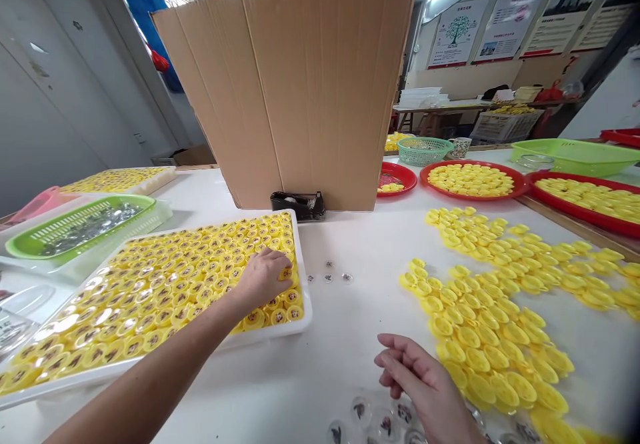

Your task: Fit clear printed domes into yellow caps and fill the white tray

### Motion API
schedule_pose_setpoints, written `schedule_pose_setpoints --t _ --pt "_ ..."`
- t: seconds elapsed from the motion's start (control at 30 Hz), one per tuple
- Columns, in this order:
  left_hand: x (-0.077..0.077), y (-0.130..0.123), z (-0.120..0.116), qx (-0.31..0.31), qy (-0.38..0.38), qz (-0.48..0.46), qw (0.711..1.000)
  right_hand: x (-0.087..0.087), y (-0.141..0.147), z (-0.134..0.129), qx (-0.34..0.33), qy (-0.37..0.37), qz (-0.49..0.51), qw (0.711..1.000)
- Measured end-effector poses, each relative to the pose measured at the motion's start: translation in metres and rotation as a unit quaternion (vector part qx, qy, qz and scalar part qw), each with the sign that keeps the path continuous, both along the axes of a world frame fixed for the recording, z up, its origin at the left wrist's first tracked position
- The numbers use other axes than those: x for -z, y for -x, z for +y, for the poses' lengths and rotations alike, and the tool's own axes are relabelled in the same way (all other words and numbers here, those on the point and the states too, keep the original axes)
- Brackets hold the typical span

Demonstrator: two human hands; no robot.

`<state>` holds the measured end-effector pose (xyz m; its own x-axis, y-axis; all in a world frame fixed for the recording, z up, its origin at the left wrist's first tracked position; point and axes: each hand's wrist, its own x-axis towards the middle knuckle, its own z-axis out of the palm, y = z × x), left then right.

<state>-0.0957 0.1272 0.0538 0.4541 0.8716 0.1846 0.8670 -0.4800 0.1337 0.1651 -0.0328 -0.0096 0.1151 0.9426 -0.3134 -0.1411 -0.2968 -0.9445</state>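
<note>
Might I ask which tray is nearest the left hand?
The white foreground tray of yellow pieces, directly beneath the left hand; the red trays stand farther back.

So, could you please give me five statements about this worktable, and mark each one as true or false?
1. The left hand is at the white tray filled with yellow pieces. True.

2. The right hand is in that tray too. False: it is apart from the tray, near the clear round pieces.

3. A black tape dispenser stands at the foot of the cardboard. True.

4. The loose yellow pieces on the right lie in one straight row. False: they are spread out in uneven, overlapping groups.

5. The green basket on the far left is filled with yellow pieces. False: it holds clear, shiny pieces.
</note>
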Motion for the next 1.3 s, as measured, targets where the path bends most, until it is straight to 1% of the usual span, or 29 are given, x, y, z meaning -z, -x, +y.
schedule_pose_setpoints --t 0.1,0.27,0.33,0.43,0.5,0.57,0.6,0.63,0.7,0.73,0.77,0.8,0.83,0.9,0.93,1.0,1.07,1.13,1.23,1.3 --pt "0.000 -0.001 0.003 0.006 -0.022 0.008 1.000 -0.001 0.003 0.001 0.000 -0.010 -0.008 1.000" --pt "0.003 -0.005 0.017 -0.006 -0.045 0.028 0.999 -0.002 0.008 0.001 0.000 -0.012 -0.022 1.000" --pt "0.005 -0.006 0.021 -0.009 -0.050 0.034 0.998 -0.001 0.007 -0.001 0.000 -0.009 -0.036 0.999" --pt "0.007 -0.004 0.022 -0.003 -0.050 0.034 0.998 -0.001 -0.001 -0.004 -0.020 -0.010 -0.065 0.998" --pt "0.006 0.001 0.020 0.005 -0.047 0.031 0.998 -0.002 -0.013 -0.007 -0.032 -0.020 -0.106 0.994" --pt "0.002 0.006 0.018 0.016 -0.051 0.032 0.998 -0.005 -0.031 -0.010 -0.020 -0.050 -0.205 0.977" --pt "-0.001 0.007 0.015 0.020 -0.059 0.031 0.998 -0.008 -0.041 -0.010 -0.008 -0.069 -0.284 0.956" --pt "-0.005 0.007 0.010 0.024 -0.069 0.025 0.997 -0.010 -0.052 -0.010 0.000 -0.077 -0.382 0.921" --pt "-0.015 0.001 -0.007 0.034 -0.097 -0.014 0.995 -0.016 -0.071 -0.006 0.005 -0.055 -0.568 0.821" --pt "-0.019 -0.006 -0.021 0.046 -0.107 -0.046 0.992 -0.018 -0.078 -0.002 0.002 -0.031 -0.633 0.774" --pt "-0.021 -0.014 -0.037 0.064 -0.111 -0.085 0.988 -0.020 -0.084 0.003 -0.005 -0.004 -0.674 0.739" --pt "-0.022 -0.024 -0.055 0.094 -0.102 -0.125 0.982 -0.021 -0.087 0.009 -0.013 0.016 -0.695 0.718" --pt "-0.020 -0.035 -0.073 0.124 -0.084 -0.168 0.974 -0.022 -0.089 0.016 -0.021 0.028 -0.704 0.709" --pt "-0.009 -0.057 -0.105 0.175 0.006 -0.208 0.962 -0.021 -0.087 0.028 -0.042 0.035 -0.713 0.699" --pt "-0.001 -0.067 -0.116 0.182 0.055 -0.215 0.958 -0.021 -0.086 0.033 -0.054 0.039 -0.717 0.694" --pt "0.016 -0.079 -0.129 0.162 0.149 -0.220 0.950 -0.021 -0.082 0.040 -0.073 0.047 -0.719 0.689" --pt "0.029 -0.083 -0.131 0.113 0.222 -0.227 0.942 -0.020 -0.080 0.044 -0.088 0.053 -0.716 0.691" --pt "0.036 -0.081 -0.125 0.063 0.271 -0.241 0.930 -0.020 -0.080 0.046 -0.097 0.060 -0.709 0.696" --pt "0.040 -0.077 -0.116 0.003 0.310 -0.273 0.911 -0.020 -0.079 0.047 -0.100 0.068 -0.694 0.709" --pt "0.041 -0.077 -0.113 -0.028 0.339 -0.304 0.890 -0.022 -0.074 0.046 -0.104 0.063 -0.679 0.724"
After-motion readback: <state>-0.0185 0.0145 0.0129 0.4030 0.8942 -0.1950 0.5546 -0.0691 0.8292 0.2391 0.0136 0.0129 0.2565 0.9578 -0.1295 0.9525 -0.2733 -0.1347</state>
